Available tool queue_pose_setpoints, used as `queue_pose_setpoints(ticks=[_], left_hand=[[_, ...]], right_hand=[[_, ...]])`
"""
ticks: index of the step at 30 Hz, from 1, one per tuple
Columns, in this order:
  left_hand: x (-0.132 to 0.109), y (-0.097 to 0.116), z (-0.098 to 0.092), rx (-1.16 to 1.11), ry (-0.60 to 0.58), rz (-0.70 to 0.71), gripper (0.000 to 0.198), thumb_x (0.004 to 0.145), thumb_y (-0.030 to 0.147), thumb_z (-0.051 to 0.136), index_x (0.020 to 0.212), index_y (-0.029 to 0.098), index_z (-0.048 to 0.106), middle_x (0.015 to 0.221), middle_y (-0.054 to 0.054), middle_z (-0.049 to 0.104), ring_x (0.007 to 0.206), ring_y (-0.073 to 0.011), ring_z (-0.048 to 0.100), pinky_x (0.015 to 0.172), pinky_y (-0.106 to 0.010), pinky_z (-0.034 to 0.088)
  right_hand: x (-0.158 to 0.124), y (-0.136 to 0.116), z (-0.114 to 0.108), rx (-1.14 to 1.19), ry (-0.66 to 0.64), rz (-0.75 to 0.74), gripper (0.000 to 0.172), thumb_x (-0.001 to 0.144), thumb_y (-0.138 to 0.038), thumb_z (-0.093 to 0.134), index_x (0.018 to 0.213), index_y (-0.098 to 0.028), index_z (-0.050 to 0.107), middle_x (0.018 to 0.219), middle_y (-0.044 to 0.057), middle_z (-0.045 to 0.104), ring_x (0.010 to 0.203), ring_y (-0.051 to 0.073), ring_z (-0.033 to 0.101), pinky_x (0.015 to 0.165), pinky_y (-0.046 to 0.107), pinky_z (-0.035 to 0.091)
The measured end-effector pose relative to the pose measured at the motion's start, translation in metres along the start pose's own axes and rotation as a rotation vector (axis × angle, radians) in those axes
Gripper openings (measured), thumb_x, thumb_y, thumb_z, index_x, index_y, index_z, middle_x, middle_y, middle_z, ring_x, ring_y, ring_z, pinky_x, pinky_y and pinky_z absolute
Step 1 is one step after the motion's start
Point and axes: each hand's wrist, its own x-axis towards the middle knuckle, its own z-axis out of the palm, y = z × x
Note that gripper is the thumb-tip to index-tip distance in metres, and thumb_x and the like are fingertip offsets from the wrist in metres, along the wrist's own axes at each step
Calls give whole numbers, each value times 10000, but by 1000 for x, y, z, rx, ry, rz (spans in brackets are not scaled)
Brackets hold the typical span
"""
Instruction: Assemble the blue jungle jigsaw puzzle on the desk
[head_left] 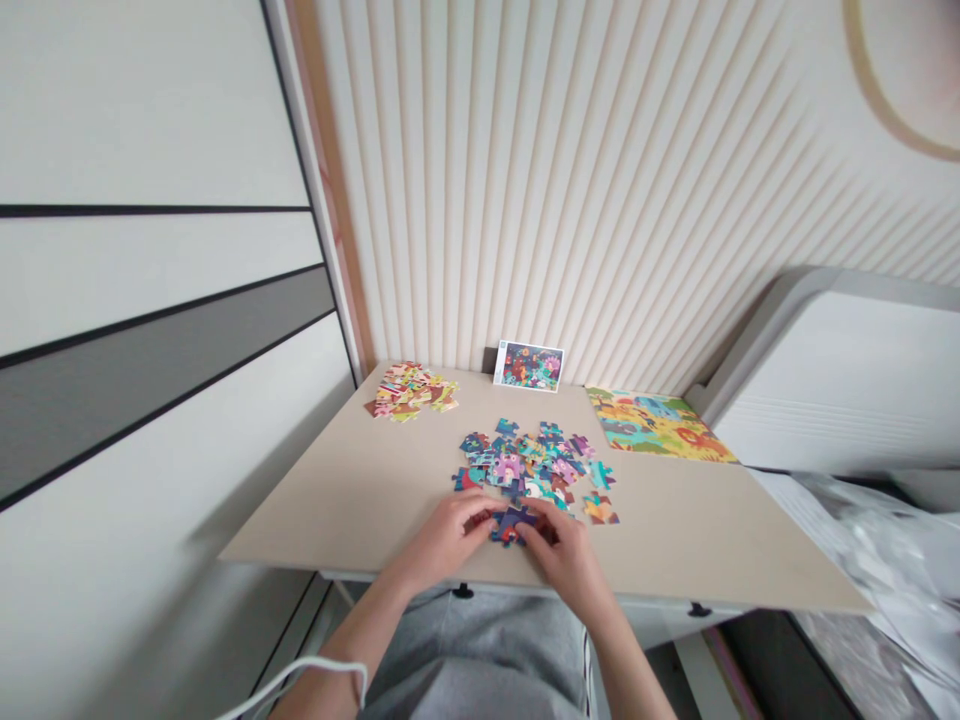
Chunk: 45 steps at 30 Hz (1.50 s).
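In the head view, the left hand (444, 540) and right hand (564, 560) curled nearly closed around a dark blue cluster of jigsaw pieces (511, 524), gripping it from both sides, just in front of the loose heap of pieces (517, 462). Beyond that heap stood a picture card (529, 366); an assembled jigsaw (658, 425) lay to its right, and a pile of warm-toned pieces (411, 391) to its left.

Left hand (442, 540) and right hand (566, 560) down low, curled inward, fingers (480, 515) converging, bare forearms (352, 640) angling in from below!
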Motion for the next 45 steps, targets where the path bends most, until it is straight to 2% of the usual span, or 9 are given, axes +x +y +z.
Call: queue_pose_setpoints(ticks=[10, 18, 22, 26, 29, 32, 36, 40, 45], left_hand=[[-2, -2, 0, -152, 42, -77, 319, 970, 303, 562, 1269, 263, 666, 1231, -69, 693, 1065, -207, 667, 950, -343, 562], [-4, 6, -4, -170, -53, -26, 307, 979, 271, 547, 1263, 273, 664, 1259, -60, 682, 1136, -199, 646, 1005, -337, 530], [-5, 3, -1, -131, -59, -39, 335, 968, 282, 562, 1294, 261, 638, 1183, -62, 707, 1039, -189, 675, 962, -325, 545], [-6, 2, 0, -70, -38, -33, 360, 972, 314, 557, 1323, 258, 619, 1048, -50, 714, 932, -176, 673, 881, -299, 554], [-7, 2, 1, -33, -31, -30, 346, 986, 315, 533, 1314, 264, 631, 1024, -43, 711, 911, -169, 668, 846, -275, 548], [-7, 2, 2, 9, -42, -20, 316, 993, 313, 526, 1279, 275, 656, 1045, -33, 715, 897, -164, 669, 827, -261, 541], [-8, 3, 2, 28, -67, -10, 287, 1004, 314, 513, 1233, 274, 681, 1087, -31, 717, 901, -162, 672, 823, -253, 539], [-8, 4, 0, 24, -70, -15, 259, 1001, 301, 523, 1195, 272, 692, 1072, -27, 715, 923, -162, 670, 832, -248, 537], [-8, 5, 0, 32, -77, -25, 250, 1003, 306, 525, 1183, 276, 696, 1086, -23, 712, 916, -156, 668, 829, -245, 535]], right_hand=[[2, 2, 3, 292, 23, 113, 338, 945, -542, 604, 1052, -226, 549, 748, 29, 743, 669, 206, 690, 620, 291, 516], [4, -7, 1, 174, 11, 57, 266, 946, -468, 625, 1008, -211, 604, 684, -14, 635, 589, 147, 563, 549, 245, 412], [-2, -5, -5, 125, 92, -3, 259, 936, -439, 631, 1060, -214, 661, 793, 19, 683, 689, 168, 608, 638, 273, 485], [-9, 15, -42, -32, 362, 21, 359, 929, -474, 613, 1150, -204, 700, 893, 62, 723, 791, 208, 650, 764, 343, 536], [-15, 46, -86, -101, 520, 179, 475, 926, -546, 568, 1184, -168, 694, 879, 86, 734, 732, 212, 643, 682, 333, 530], [-23, 78, -127, -205, 537, 315, 540, 915, -580, 548, 1200, -145, 696, 847, 104, 733, 669, 218, 631, 612, 331, 499], [-28, 99, -152, -521, 535, 317, 547, 902, -587, 542, 1195, -157, 712, 1045, 153, 721, 908, 303, 663, 801, 437, 513], [-28, 84, -132, -714, 560, 151, 527, 938, -573, 501, 1195, -166, 716, 1174, 177, 668, 1104, 339, 594, 989, 504, 444], [-34, 38, -75, -657, 251, -27, 354, 979, -500, 519, 1134, -269, 738, 1089, 118, 680, 1020, 302, 611, 916, 452, 481]])
